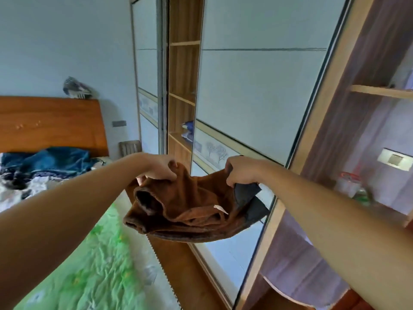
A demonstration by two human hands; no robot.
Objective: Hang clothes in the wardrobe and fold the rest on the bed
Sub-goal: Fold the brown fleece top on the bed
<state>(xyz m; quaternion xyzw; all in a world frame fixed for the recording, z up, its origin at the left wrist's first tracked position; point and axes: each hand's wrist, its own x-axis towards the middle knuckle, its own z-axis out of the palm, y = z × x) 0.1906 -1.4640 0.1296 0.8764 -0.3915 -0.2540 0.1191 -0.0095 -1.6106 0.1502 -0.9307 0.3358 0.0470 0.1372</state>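
Note:
A brown fleece garment (pixel 190 211) with a dark grey lining and a small white label hangs in the air between my hands. My left hand (pixel 159 167) grips its left edge, fingers curled into the fabric. My right hand (pixel 240 172) grips the right edge near the grey lining. The garment sags in the middle, above the gap between the bed (pixel 89 265) and the wardrobe (pixel 257 97). The wardrobe's sliding door is pale and shut in front of me; an open section with wooden shelves (pixel 182 90) shows to its left.
The bed has a green sheet, a wooden headboard (pixel 51 124) and a heap of blue and patterned clothes (pixel 44 162) near the pillow end. Open shelving (pixel 380 139) at the right holds a jar and small items. A wooden floor strip runs beside the bed.

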